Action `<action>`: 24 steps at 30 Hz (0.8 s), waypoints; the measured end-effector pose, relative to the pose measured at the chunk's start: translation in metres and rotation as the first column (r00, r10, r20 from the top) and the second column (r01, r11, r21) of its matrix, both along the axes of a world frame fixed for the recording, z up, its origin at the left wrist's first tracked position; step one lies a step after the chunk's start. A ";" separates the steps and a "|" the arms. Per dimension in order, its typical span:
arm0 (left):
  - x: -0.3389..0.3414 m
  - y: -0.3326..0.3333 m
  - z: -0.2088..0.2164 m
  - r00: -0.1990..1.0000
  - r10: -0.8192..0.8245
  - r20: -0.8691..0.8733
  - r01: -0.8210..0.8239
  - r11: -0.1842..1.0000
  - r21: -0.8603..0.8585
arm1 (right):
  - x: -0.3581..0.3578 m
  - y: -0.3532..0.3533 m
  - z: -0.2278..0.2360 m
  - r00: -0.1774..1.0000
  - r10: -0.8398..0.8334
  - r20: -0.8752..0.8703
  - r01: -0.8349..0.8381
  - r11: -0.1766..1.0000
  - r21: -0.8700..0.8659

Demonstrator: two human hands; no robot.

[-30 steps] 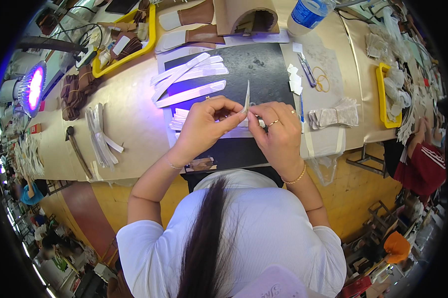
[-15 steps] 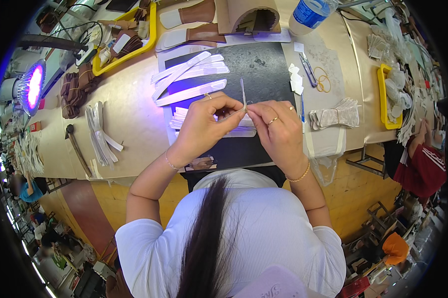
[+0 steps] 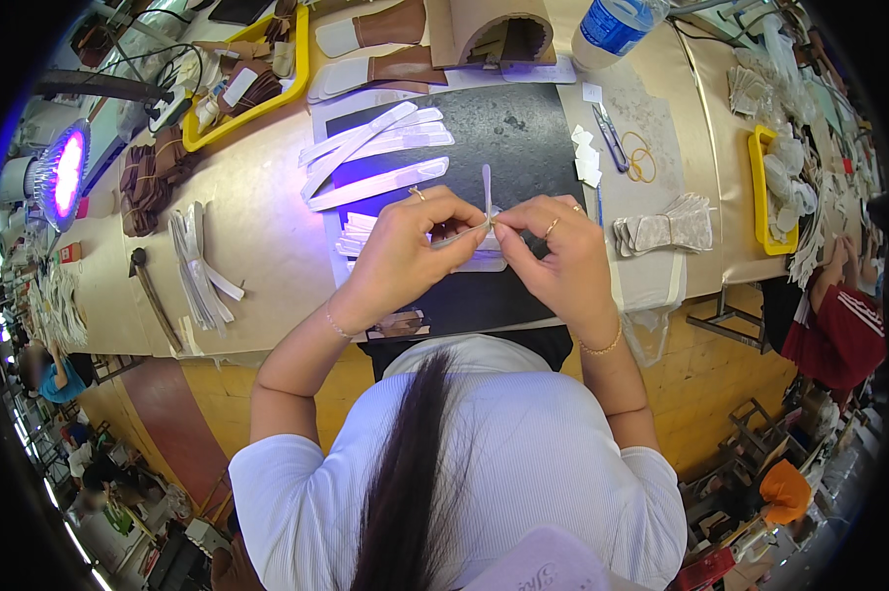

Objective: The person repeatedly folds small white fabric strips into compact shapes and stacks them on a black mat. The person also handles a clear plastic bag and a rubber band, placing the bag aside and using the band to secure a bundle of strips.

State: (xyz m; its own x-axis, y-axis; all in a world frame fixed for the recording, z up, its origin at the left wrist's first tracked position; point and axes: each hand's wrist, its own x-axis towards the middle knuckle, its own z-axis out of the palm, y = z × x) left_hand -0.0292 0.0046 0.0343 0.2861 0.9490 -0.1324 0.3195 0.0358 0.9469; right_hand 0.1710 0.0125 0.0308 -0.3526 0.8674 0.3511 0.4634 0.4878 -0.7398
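Above a black mat (image 3: 523, 128), a thin pale strip (image 3: 487, 185) is pinched between my two hands, its narrow end sticking up beyond the fingertips. My left hand (image 3: 405, 241) is closed on it by thumb and forefinger. Thumb and fingers of my right hand (image 3: 559, 246) pinch the same piece just to the right. The fingers hide most of it. Beyond my left hand lies a fan of white strips (image 3: 375, 177), and more white strips (image 3: 356, 234) sit partly hidden under that hand.
A lit lamp (image 3: 68, 172), a hammer (image 3: 154, 295) and a white strip bundle (image 3: 203, 266) are at the left. To the right lie small scissors (image 3: 610, 138), rubber bands (image 3: 641, 163) and a tied stack (image 3: 666, 229). A bottle (image 3: 612, 34) stands at the back, beside yellow-tray (image 3: 301, 74) clutter further left.
My right hand has shifted slightly right and its grip on the strip has changed a little. The strip's raised end has moved slightly right and down. My left hand stays almost in place.
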 end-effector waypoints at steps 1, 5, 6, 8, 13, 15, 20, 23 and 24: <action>-0.001 0.000 0.000 1.000 -0.015 -0.002 0.015 1.000 0.007 | 0.002 0.000 -0.001 0.999 0.005 -0.050 -0.009 0.997 -0.070; -0.008 0.002 0.004 0.991 -0.037 0.125 0.067 0.968 -0.242 | 0.006 0.000 -0.005 0.963 -0.045 -0.267 -0.066 0.917 -0.394; -0.010 0.003 0.004 0.983 -0.028 0.182 0.083 0.950 -0.300 | 0.009 0.000 -0.008 0.947 -0.054 -0.317 -0.097 0.892 -0.442; -0.015 0.004 0.004 0.965 -0.008 0.264 0.113 0.916 -0.386 | 0.013 0.000 -0.014 0.904 -0.096 -0.416 -0.156 0.833 -0.531; -0.022 0.007 0.004 0.943 0.019 0.331 0.151 0.865 -0.478 | 0.017 -0.001 -0.018 0.828 -0.162 -0.537 -0.266 0.730 -0.629; -0.017 0.006 0.004 0.940 0.052 0.337 0.115 0.883 -0.455 | 0.013 -0.002 -0.017 0.893 -0.103 -0.438 -0.185 0.804 -0.566; -0.009 0.004 0.006 0.975 0.047 0.215 0.037 0.928 -0.371 | 0.002 -0.003 -0.004 0.974 -0.052 -0.221 -0.043 0.912 -0.408; -0.009 0.002 0.005 0.976 0.043 0.213 0.031 0.943 -0.331 | -0.002 -0.005 -0.002 0.989 -0.067 -0.134 0.017 0.939 -0.344; -0.009 0.002 0.005 0.977 0.045 0.206 0.027 0.941 -0.336 | -0.003 -0.006 -0.004 0.991 -0.068 -0.115 0.034 0.961 -0.276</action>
